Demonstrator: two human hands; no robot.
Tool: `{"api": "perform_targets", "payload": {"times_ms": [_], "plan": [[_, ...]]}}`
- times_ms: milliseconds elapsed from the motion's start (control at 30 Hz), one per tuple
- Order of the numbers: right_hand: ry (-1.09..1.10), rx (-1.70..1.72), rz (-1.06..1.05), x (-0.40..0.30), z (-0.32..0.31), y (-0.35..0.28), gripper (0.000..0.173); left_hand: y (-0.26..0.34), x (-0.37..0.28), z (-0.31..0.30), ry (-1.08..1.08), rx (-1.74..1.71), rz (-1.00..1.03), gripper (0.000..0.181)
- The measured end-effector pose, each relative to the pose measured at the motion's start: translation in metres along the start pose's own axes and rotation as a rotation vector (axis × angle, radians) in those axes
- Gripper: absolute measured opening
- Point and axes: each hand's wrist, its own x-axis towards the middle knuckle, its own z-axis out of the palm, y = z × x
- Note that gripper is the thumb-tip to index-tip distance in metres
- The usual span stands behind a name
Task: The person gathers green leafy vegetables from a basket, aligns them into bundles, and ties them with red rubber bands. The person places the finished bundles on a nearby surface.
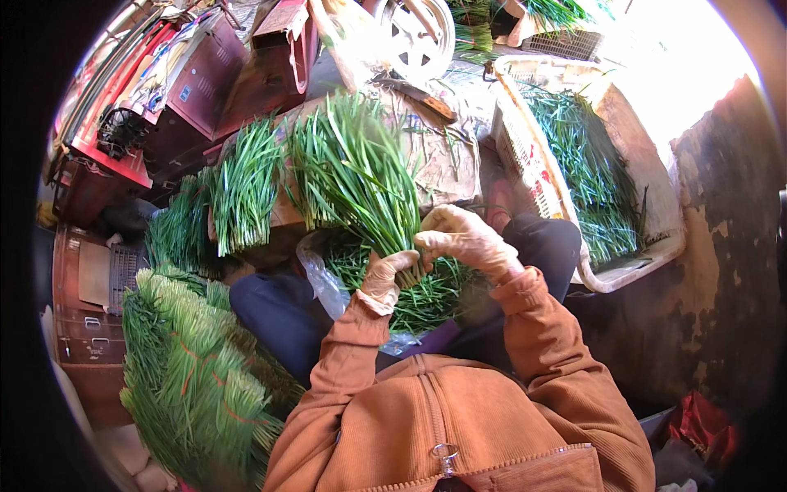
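Note:
My left hand [386, 277], in a thin pale glove, is closed round the lower stems of a bunch of long green leaves, likely garlic chives [375, 184]. My right hand [464, 240], gloved alike, has its fingertips at the right side of the same stems; whether they pinch a stem is unclear. Below both hands lie loose leaves [430, 301] in a clear plastic bag [326, 280] between my knees. Further bunches [249, 184] rest on a cloth-covered low surface [446, 166] ahead. A knife with a wooden handle [438, 106] lies at its far side.
A white plastic crate [575, 227] full of leaves stands at the right, beside a peeling wall [707, 277]. Stacked bunches with red ties [203, 369] fill the lower left. Dark red metal cabinets [197, 86] stand upper left, a white spoked wheel [415, 37] beyond the work surface.

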Motion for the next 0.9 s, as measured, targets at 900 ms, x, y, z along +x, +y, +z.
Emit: {"api": "perform_targets", "payload": {"times_ms": [900], "plan": [[0.261,0.123,-0.249,0.006,0.004,-0.005,0.020,-0.005,0.008,-0.018,-0.166,-0.599,-0.273,0.034]]}}
